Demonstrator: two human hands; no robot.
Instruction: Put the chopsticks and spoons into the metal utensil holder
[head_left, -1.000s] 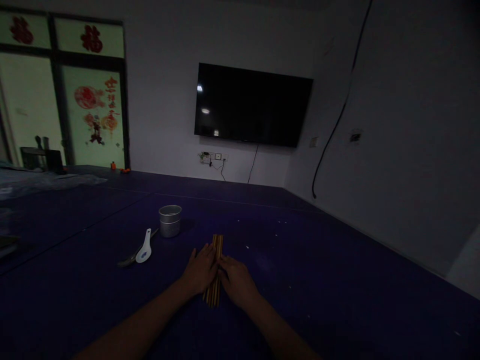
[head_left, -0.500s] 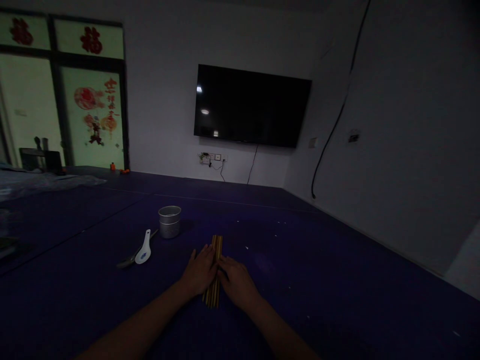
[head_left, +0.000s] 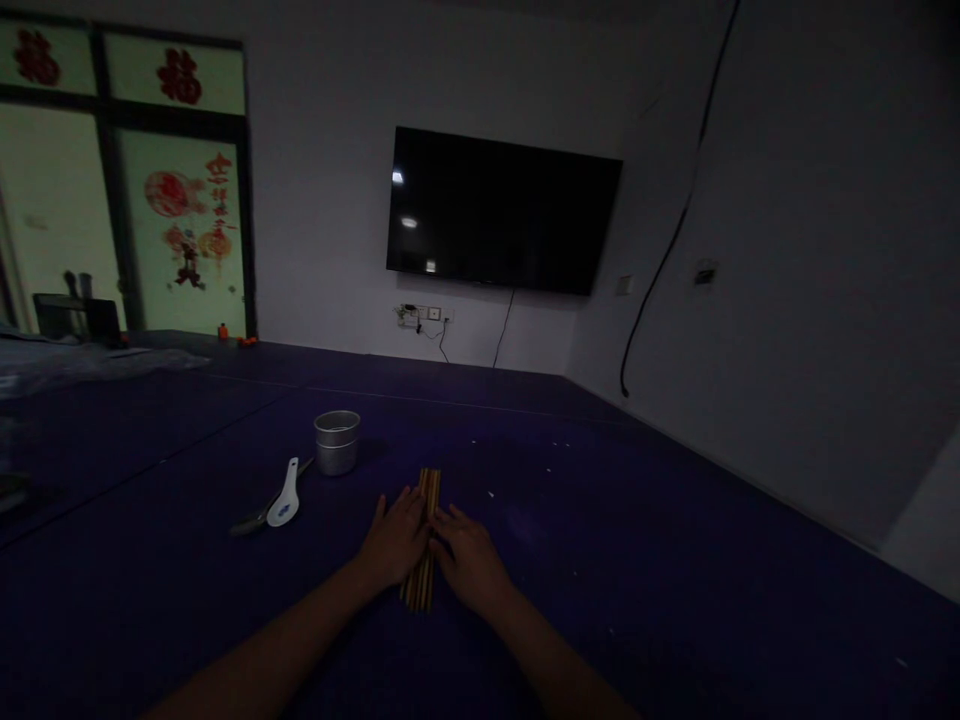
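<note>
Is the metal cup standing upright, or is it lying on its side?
Upright: the metal cup has its round rim at the top, and its base rests on the purple surface.

1 black television (head_left: pixel 504 210) on a dim wall (head_left: pixel 322 180).

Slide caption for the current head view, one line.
Left hand and right hand on a bundle of sticks, with metal cup and white spoon nearby.
</note>
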